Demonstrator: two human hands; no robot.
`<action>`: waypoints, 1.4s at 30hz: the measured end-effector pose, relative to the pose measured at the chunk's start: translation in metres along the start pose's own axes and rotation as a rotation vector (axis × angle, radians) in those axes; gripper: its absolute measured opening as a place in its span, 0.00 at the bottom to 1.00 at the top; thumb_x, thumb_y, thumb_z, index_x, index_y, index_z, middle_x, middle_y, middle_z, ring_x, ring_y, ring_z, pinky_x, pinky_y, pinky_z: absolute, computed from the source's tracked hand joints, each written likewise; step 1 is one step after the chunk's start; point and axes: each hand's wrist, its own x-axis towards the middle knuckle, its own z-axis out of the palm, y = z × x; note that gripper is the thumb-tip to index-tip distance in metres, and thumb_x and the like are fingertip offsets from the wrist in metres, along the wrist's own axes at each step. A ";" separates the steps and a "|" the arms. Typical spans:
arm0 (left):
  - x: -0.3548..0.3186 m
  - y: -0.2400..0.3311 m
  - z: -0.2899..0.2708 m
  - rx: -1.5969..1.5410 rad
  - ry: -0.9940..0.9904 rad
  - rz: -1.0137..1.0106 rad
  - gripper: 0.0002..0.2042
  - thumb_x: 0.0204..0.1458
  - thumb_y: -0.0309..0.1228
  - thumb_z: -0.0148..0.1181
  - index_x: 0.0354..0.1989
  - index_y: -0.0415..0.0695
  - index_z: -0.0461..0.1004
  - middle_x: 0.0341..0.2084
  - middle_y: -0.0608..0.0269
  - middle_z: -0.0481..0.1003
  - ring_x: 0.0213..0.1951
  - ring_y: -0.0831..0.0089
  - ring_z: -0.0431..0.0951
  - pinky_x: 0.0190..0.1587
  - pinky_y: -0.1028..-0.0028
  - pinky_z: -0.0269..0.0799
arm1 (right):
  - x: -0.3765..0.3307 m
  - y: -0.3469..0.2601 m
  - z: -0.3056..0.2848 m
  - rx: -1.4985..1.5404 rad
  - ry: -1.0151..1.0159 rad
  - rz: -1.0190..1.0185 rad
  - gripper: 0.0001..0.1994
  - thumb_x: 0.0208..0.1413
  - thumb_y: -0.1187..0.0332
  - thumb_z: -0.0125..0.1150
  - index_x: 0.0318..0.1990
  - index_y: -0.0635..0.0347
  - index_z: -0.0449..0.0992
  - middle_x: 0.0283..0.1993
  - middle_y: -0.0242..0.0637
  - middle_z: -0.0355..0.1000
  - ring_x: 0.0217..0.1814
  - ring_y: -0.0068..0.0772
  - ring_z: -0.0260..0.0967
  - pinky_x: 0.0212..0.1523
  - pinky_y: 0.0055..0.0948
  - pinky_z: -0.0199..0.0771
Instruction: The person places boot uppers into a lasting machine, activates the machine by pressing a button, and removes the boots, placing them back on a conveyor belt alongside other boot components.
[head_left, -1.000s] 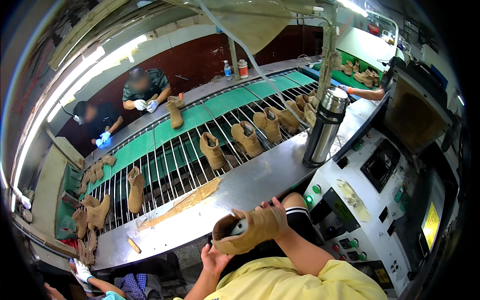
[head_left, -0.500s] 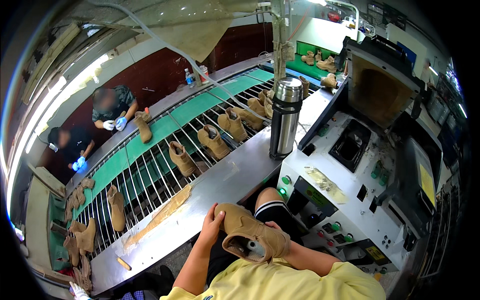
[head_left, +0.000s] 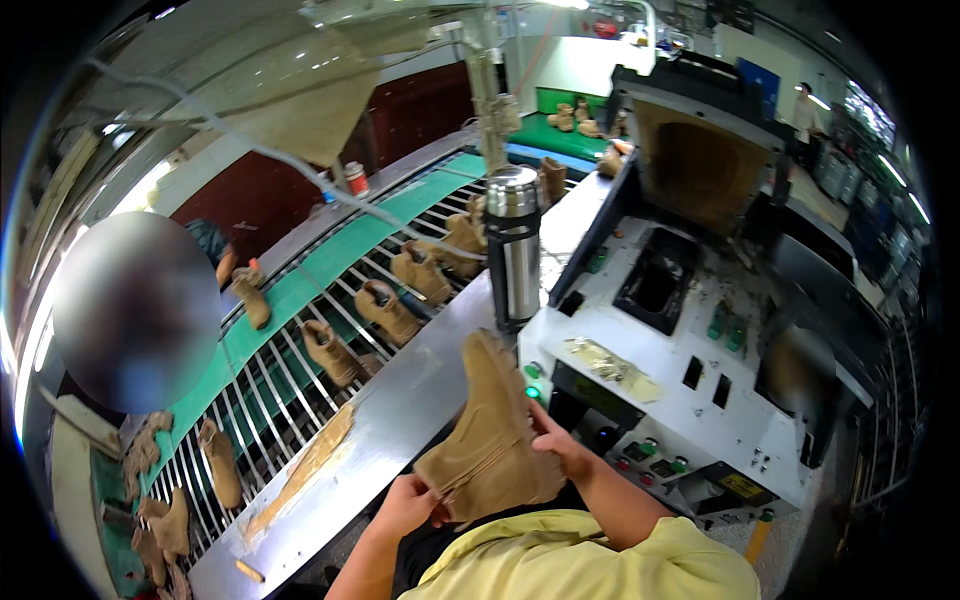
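Note:
A tan ankle boot is held up in front of my yellow shirt, its toe pointing away and a zip showing along its side. My left hand pinches the boot's top edge at the lower left. On the other side my right hand grips the sole side near the heel, with its thumb along the edge. The boot's opening is turned mostly out of sight. A metal ledge runs beyond the boot.
Several tan boots, such as one boot, stand on a barred conveyor. A steel thermos stands on the ledge. At right is a white machine with a raised lid. A partly blurred co-worker is at far left.
The boot has turned from showing its opening to toe away, side up. My left hand has gone from the toe to the top edge. The view has swung right.

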 end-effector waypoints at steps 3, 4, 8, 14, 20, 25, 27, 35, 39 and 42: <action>0.017 -0.022 0.006 0.030 0.200 0.390 0.09 0.54 0.24 0.55 0.40 0.34 0.76 0.32 0.62 0.79 0.33 0.72 0.78 0.37 0.74 0.74 | 0.001 -0.028 0.030 -0.055 -0.077 -0.062 0.62 0.36 0.60 0.75 0.71 0.53 0.30 0.72 0.40 0.41 0.73 0.36 0.42 0.69 0.36 0.43; 0.031 -0.036 0.002 -0.081 0.135 0.369 0.12 0.52 0.23 0.58 0.45 0.34 0.74 0.39 0.62 0.77 0.42 0.72 0.76 0.47 0.73 0.71 | -0.001 -0.030 0.031 -0.088 -0.079 -0.093 0.62 0.36 0.59 0.75 0.71 0.53 0.29 0.73 0.41 0.39 0.73 0.36 0.40 0.69 0.37 0.41; 0.049 -0.027 0.021 -0.547 -0.154 0.479 0.21 0.53 0.22 0.57 0.57 0.35 0.65 0.53 0.57 0.70 0.52 0.69 0.71 0.55 0.69 0.67 | -0.012 -0.043 0.020 -0.417 -0.016 -0.153 0.64 0.35 0.56 0.76 0.71 0.53 0.27 0.74 0.41 0.33 0.75 0.36 0.34 0.70 0.37 0.38; 0.087 -0.007 0.048 -0.353 -0.057 0.539 0.15 0.57 0.23 0.53 0.53 0.34 0.68 0.47 0.58 0.73 0.49 0.69 0.73 0.54 0.70 0.68 | -0.025 -0.071 0.004 -0.294 0.194 -0.195 0.63 0.31 0.55 0.75 0.71 0.58 0.34 0.72 0.42 0.40 0.73 0.37 0.40 0.70 0.34 0.39; 0.155 -0.060 -0.007 -0.485 0.409 0.392 0.07 0.56 0.28 0.52 0.33 0.37 0.73 0.23 0.63 0.73 0.26 0.75 0.74 0.29 0.76 0.71 | -0.042 -0.148 -0.059 -0.599 0.676 -0.323 0.53 0.28 0.67 0.67 0.69 0.57 0.48 0.67 0.43 0.54 0.69 0.37 0.49 0.67 0.32 0.46; 0.190 -0.173 -0.089 -0.325 0.958 0.380 0.06 0.53 0.27 0.52 0.29 0.37 0.72 0.22 0.62 0.71 0.24 0.76 0.69 0.27 0.76 0.67 | -0.021 -0.262 -0.120 -1.028 1.092 -0.340 0.50 0.33 0.65 0.64 0.70 0.55 0.47 0.66 0.50 0.56 0.67 0.44 0.55 0.63 0.32 0.57; 0.193 -0.200 -0.104 -0.125 1.106 0.403 0.06 0.53 0.27 0.51 0.29 0.36 0.71 0.22 0.62 0.71 0.24 0.74 0.69 0.29 0.73 0.67 | -0.004 -0.300 -0.150 -1.173 1.250 -0.200 0.51 0.32 0.59 0.64 0.70 0.51 0.47 0.64 0.54 0.59 0.64 0.49 0.59 0.61 0.35 0.60; 0.171 -0.165 -0.089 0.031 1.234 0.269 0.08 0.51 0.29 0.53 0.25 0.38 0.72 0.20 0.58 0.74 0.23 0.69 0.72 0.28 0.71 0.68 | 0.078 -0.330 -0.192 -1.406 1.410 0.310 0.54 0.32 0.49 0.61 0.68 0.63 0.46 0.60 0.63 0.60 0.61 0.54 0.62 0.57 0.35 0.64; 0.173 -0.168 -0.087 -0.076 1.212 0.277 0.08 0.51 0.29 0.53 0.25 0.38 0.72 0.19 0.59 0.73 0.22 0.72 0.72 0.27 0.72 0.68 | 0.085 -0.302 -0.245 -1.373 1.427 0.408 0.54 0.32 0.48 0.61 0.66 0.71 0.46 0.60 0.63 0.60 0.61 0.54 0.62 0.58 0.35 0.64; 0.174 -0.174 -0.091 -0.073 1.231 0.269 0.07 0.50 0.28 0.53 0.24 0.38 0.73 0.19 0.60 0.73 0.22 0.71 0.71 0.28 0.72 0.68 | 0.095 -0.291 -0.236 -1.401 1.419 0.479 0.53 0.33 0.48 0.61 0.66 0.72 0.46 0.60 0.62 0.60 0.62 0.53 0.62 0.59 0.37 0.64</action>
